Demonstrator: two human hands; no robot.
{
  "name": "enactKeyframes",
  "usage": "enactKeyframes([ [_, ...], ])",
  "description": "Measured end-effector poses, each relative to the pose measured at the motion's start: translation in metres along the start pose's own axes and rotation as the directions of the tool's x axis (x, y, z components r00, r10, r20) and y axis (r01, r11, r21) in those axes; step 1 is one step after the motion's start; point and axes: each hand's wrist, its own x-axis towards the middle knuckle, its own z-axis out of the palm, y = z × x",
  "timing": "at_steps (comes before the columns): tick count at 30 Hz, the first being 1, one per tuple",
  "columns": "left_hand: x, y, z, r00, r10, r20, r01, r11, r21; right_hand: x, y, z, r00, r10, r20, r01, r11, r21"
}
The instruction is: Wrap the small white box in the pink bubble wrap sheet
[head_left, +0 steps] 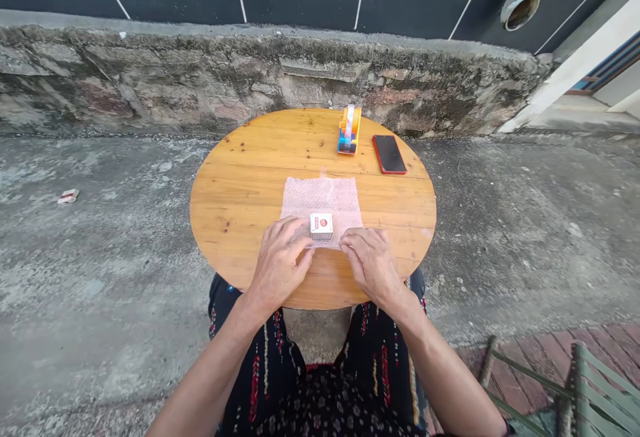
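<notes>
A sheet of pinkish bubble wrap lies flat on the round wooden table. On its near part sits a small white box with a red print on top. My left hand is at the sheet's near left corner, thumb and fingers closed on the edge, fingertips close to the box. At the near right corner my right hand pinches the edge between thumb and fingers. The near edge looks slightly raised between both hands.
Toward the back of the table stands a yellow and blue tape dispenser. Right of it lies a phone in a red case. A stone wall base runs behind. A green chair is at the lower right.
</notes>
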Motion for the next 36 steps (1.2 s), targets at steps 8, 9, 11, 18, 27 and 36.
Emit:
enactKeyframes([
  [8,0.020,-0.001,-0.004,0.992,-0.116,0.049,0.120,0.988,-0.102,0.006,0.020,-0.002,0.997,0.073,-0.039,-0.074,0.997,-0.025],
  [9,0.023,-0.002,-0.003,0.988,-0.138,0.065,0.144,0.984,-0.109,0.009,0.024,-0.001,0.996,0.077,-0.049,-0.078,0.997,-0.015],
  [11,0.027,-0.005,-0.002,0.981,-0.173,0.087,0.183,0.976,-0.115,0.015,0.030,0.001,0.995,0.072,-0.070,-0.071,0.997,0.012],
  [18,0.036,-0.011,0.001,0.969,-0.191,0.154,0.216,0.961,-0.170,0.031,0.042,0.006,0.994,0.089,-0.060,-0.084,0.994,0.072],
  [27,0.041,-0.016,0.008,0.965,-0.219,0.143,0.255,0.911,-0.323,0.042,0.056,0.006,0.987,0.162,-0.017,-0.151,0.950,0.272],
  [36,0.045,-0.020,0.015,0.968,-0.217,0.129,0.252,0.871,-0.422,0.062,0.072,0.001,0.957,0.197,0.212,-0.285,0.773,0.568],
])
